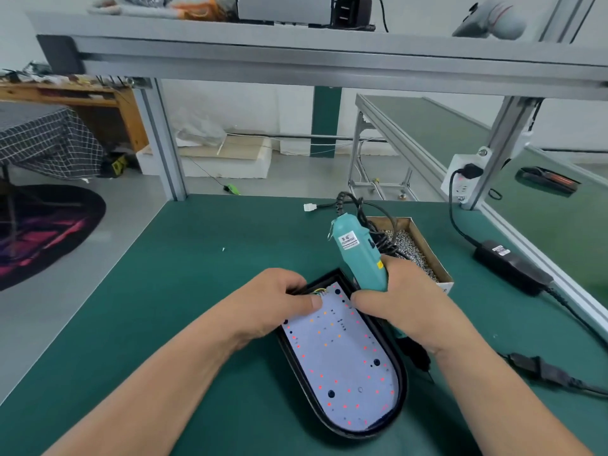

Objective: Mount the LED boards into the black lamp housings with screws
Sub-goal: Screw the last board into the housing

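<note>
Green table [204,274], aluminium frame [329,57] overhead. Screw box [427,248] just beyond right hand [404,301], which grips electric screwdriver [358,255]. Left hand [273,301] grips black lamp housing [402,383], thumb on LED board [345,366].

The left half of the surface [197,258] lay almost bare, open from the near edge to the far frame post [164,136]. The right was crowded. The box of screws [424,255] stood just beyond the housing [403,383], a coiled cord [340,200] looped over it, and a power adapter [513,271] lay along the right edge. A shelf [296,51] capped the room above.
</note>
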Demonstrator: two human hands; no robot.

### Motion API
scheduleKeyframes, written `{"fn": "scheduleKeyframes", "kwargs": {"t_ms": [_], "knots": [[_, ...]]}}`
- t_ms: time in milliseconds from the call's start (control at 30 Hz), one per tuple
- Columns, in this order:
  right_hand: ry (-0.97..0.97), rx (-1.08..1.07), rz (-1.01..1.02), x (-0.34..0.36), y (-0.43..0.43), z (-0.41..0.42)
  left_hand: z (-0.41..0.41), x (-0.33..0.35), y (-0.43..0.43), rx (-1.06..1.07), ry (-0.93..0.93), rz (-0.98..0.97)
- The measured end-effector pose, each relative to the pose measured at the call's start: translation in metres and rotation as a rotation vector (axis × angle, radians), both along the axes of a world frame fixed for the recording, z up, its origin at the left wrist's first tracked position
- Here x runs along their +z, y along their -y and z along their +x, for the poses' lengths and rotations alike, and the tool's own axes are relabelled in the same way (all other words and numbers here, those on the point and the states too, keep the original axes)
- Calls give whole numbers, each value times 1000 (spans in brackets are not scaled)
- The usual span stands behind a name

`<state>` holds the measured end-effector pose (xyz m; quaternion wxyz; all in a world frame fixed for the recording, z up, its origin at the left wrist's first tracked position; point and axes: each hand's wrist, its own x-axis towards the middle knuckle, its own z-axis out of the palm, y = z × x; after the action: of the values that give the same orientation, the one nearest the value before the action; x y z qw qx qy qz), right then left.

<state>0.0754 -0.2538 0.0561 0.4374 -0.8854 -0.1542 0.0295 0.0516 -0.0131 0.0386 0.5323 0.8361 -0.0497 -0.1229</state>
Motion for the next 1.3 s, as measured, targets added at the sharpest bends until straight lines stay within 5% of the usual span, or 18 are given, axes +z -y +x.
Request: {"fn": "scheduleKeyframes", "kwargs": {"t_ms": [267,467,567,833,1100,1300], "knots": [[-23,-16,2,-4,3,5,-2,-2,-6,21,5,72],[-60,-29,-9,-4,2,5,9,0,-19,530,-129,-531],[-63,-46,-18,-5,3,6,11,1,-24,586,-161,-787],[-20,-111,-31,-4,8,9,7,7,-17,687,64,-790],[-83,-23,2,2,6,2,-14,23,-5,339,-13,-797],[-54,-112,345,14,16,1,-25,23,13,178,-150,-809]]}}
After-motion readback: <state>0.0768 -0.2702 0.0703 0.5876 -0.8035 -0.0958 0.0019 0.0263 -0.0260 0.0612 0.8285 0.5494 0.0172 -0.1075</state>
